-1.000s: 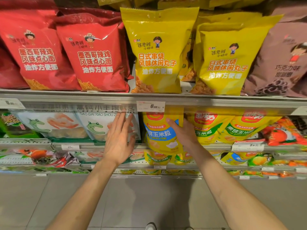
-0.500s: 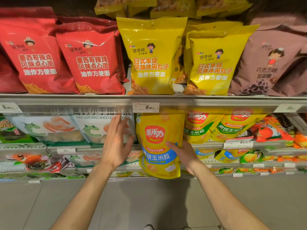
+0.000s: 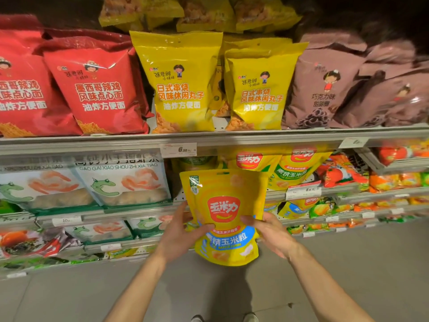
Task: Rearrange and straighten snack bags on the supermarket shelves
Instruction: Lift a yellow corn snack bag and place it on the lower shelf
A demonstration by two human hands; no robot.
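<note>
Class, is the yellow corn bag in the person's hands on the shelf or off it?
Off. The corn bag is held upright in front of the shelves, left hand and right hand gripping its sides.

Left hand [image 3: 180, 235]: raised in front of the body, palm turned inward, thumb lying across the front of the yellow corn snack bag [image 3: 226, 217] — fingers behind it, apparently curled round its edge.
Right hand [image 3: 270, 231]: level with the left, thumb pressed on the bag's front, fingers wrapped behind its right side.
Arms: both bare forearms reach up from the lower frame — angled toward each other, wrists nearly straight.
Feet: shoe tips just visible below.
</note>
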